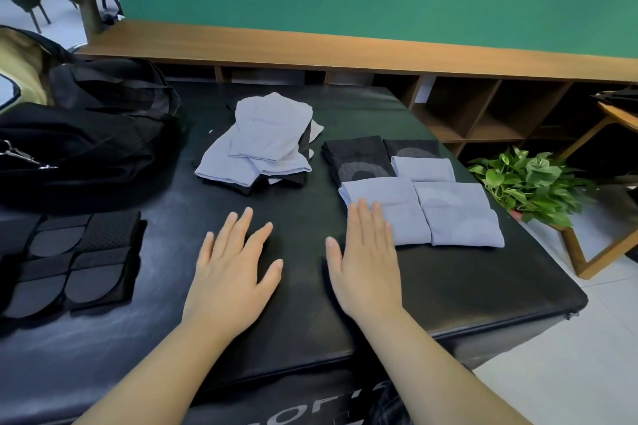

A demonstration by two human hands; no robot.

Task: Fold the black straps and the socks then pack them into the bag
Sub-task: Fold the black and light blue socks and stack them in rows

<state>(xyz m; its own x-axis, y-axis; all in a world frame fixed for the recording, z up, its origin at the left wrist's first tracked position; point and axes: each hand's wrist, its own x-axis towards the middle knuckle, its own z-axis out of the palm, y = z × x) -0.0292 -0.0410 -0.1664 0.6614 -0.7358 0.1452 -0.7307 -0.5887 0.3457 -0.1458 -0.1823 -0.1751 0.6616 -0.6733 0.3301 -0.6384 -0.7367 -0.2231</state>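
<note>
Black padded counter (310, 304) before green wall: black fabric bag (86, 145) far left, folded black straps (79, 262) below, loose grey-blue socks (262, 145) centre; left hand (234, 269) spread flat, right hand (369, 262) flat, fingertips on folded socks (448, 214). Soft, limp; likely best pinched at cuffs

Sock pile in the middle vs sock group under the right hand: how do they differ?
The middle sock pile is loose and overlapping, while the right sock group lies folded in neat rectangles, side by side. No hand touches the pile; the right hand rests flat on the group's near-left sock. The left hand lies on the black mat. Both sets mix light grey and black socks.
</note>
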